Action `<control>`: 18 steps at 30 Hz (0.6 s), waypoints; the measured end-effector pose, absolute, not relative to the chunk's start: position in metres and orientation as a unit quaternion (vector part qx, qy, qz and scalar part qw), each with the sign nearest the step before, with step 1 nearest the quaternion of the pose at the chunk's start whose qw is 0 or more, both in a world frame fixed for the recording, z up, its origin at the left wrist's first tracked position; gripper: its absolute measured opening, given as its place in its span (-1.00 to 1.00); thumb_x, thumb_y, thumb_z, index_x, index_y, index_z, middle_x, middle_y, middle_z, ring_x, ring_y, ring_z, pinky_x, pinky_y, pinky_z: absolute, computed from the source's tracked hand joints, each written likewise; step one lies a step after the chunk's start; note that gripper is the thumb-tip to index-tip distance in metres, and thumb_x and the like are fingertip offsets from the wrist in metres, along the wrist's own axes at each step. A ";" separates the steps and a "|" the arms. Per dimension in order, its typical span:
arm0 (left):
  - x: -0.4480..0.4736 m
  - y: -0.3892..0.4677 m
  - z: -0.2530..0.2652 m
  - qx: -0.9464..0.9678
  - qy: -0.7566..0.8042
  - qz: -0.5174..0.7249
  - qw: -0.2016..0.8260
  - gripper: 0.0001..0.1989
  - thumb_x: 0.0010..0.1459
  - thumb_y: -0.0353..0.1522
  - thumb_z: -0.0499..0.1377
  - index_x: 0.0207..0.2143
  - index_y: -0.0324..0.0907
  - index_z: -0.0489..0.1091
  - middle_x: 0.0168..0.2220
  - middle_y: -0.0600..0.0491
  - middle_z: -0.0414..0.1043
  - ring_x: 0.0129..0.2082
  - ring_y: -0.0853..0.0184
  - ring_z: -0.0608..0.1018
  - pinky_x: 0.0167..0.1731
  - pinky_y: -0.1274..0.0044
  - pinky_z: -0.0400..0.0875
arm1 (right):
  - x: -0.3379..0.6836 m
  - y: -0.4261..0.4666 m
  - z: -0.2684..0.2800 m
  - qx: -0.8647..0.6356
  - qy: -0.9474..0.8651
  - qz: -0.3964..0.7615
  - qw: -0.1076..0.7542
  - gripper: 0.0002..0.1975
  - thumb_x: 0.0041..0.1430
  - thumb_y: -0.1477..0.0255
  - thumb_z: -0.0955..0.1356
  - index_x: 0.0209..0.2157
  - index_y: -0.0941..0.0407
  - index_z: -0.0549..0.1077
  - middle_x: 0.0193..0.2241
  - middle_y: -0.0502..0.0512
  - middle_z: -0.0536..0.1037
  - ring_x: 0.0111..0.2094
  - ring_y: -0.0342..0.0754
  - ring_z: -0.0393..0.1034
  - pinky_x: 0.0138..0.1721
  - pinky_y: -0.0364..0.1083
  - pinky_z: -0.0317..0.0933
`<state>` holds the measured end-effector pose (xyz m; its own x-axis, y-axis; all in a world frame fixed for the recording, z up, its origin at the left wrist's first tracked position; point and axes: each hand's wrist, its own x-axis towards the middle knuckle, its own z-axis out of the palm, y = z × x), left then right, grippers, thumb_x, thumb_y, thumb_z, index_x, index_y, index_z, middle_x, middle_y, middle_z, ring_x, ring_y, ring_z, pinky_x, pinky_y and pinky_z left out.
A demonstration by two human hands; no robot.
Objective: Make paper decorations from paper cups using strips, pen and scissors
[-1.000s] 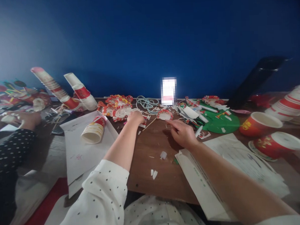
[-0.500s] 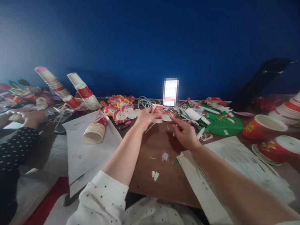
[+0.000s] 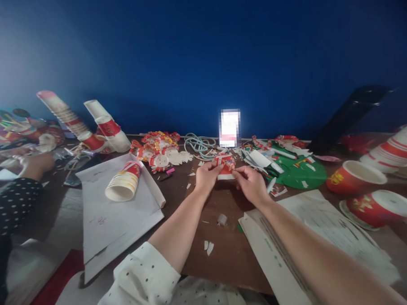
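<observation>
Between my two hands is a red and white piece of paper cup [image 3: 226, 166], held over the brown table [image 3: 224, 255]. My left hand [image 3: 207, 175] pinches its left side, thumb on the near face. At its lower right edge the fingers of my right hand [image 3: 251, 183] are pinched together on it. Behind the piece, a lit phone [image 3: 230, 128] stands against the blue wall. Left of my left hand lie cut-out red and white paper figures [image 3: 159, 147] and a coil of pale blue cord [image 3: 199, 145].
A stack of paper cups [image 3: 124, 182] lies on white sheets [image 3: 121, 228] at left. Beyond it a co-worker's hands [image 3: 35, 166] are busy. A green disc [image 3: 303, 170] with scraps, red cups [image 3: 356, 176] and papers [image 3: 324, 223] are at right. White scraps [image 3: 209, 247] lie in front.
My right hand has come in from beside the paper piece and now grips its lower right edge. The piece is lower and turned more toward me. The view has shifted slightly.
</observation>
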<state>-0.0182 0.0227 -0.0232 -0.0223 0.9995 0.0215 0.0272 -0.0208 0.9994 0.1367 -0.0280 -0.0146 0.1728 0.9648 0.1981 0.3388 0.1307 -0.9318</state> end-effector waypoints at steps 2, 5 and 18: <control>-0.018 0.020 -0.020 0.502 0.509 0.520 0.468 -0.81 0.00 -0.24 0.32 -0.40 -0.19 0.57 -0.46 0.10 0.55 -0.48 0.37 0.49 -0.40 0.55 0.34 | 0.137 -0.028 -0.015 -0.574 -0.555 0.328 0.504 -0.66 0.07 0.08 0.40 -0.38 0.08 0.48 -0.68 -0.06 0.43 -0.66 -0.07 0.31 -0.51 -0.07 0.20; -0.018 0.016 -0.015 0.517 0.509 0.549 0.415 -0.82 0.05 -0.25 0.29 -0.39 -0.19 0.56 -0.42 0.07 0.56 -0.41 0.36 0.51 -0.32 0.54 0.37 | 0.137 -0.028 -0.015 -0.551 -0.548 0.361 0.515 -0.68 0.04 0.13 0.42 -0.32 0.09 0.48 -0.58 -0.03 0.49 -0.65 -0.10 0.32 -0.53 -0.08 0.21; -0.022 0.009 -0.009 0.570 0.487 0.591 0.298 -0.82 0.17 -0.25 0.20 -0.36 -0.18 0.46 -0.41 0.07 0.51 -0.40 0.37 0.49 -0.30 0.54 0.37 | 0.124 -0.034 -0.011 -0.497 -0.528 0.457 0.515 -0.60 0.06 0.12 0.41 -0.15 0.06 0.42 -0.50 -0.01 0.53 -0.61 -0.10 0.35 -0.64 -0.13 0.18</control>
<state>-0.0217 0.0086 -0.0091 -0.1737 0.9071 0.3835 0.2037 -0.3479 0.9151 0.1239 -0.0339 -0.0110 0.0243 0.9957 0.0891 0.0552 0.0877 -0.9946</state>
